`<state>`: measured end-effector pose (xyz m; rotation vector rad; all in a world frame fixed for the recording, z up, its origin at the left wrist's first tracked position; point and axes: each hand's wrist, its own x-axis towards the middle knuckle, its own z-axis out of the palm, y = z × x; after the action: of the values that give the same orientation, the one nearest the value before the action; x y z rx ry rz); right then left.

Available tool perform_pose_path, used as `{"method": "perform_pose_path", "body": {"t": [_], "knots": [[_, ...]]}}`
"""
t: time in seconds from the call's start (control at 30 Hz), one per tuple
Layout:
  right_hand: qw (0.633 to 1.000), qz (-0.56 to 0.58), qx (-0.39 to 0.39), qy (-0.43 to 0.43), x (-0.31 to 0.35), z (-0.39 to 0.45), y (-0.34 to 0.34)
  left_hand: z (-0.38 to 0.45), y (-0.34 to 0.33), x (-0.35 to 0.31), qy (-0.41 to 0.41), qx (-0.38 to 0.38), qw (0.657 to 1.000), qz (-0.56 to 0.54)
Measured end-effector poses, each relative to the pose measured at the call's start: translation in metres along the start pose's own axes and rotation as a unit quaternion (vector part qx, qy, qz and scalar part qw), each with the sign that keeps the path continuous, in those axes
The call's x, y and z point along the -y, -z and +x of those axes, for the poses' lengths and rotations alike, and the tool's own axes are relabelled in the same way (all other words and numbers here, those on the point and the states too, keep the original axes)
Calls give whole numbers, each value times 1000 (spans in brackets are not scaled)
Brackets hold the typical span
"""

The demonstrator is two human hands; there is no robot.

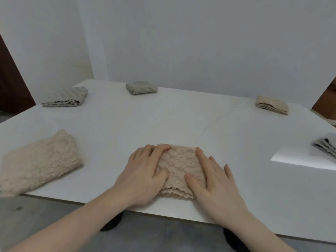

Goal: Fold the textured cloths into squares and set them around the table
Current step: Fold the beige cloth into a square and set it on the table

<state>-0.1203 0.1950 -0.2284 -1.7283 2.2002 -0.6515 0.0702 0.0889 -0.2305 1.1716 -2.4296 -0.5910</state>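
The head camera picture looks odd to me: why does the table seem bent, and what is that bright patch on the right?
Head view: the wide-angle lens bows the table edges; the bright patch looks like direct light falling beside the grey cloth; the beige cloth at far left is soft and smeared, while both hands stay fairly sharp.

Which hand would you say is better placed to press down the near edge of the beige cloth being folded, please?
Probably the right hand: its thumb lies low on the folded beige cloth, close to the layered near edge. The left hand rests higher, toward the far corner.
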Motion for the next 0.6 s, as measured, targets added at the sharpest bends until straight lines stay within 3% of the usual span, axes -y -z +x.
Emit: {"method": "perform_pose_path", "body": {"t": [0.17,0.37,0.5,0.6], "knots": [[990,135,-29,-14,-2,1,8,0,9,-3,11,-1,994,-107],[988,142,-26,-63,8,3,23,0,25,-13,54,12,985,-163],[969,186,5,-164,23,9,44,6,40,-25,92,68,984,-136],[935,240,71,-252,36,18,69,14,59,-48,149,127,971,-139]]}}
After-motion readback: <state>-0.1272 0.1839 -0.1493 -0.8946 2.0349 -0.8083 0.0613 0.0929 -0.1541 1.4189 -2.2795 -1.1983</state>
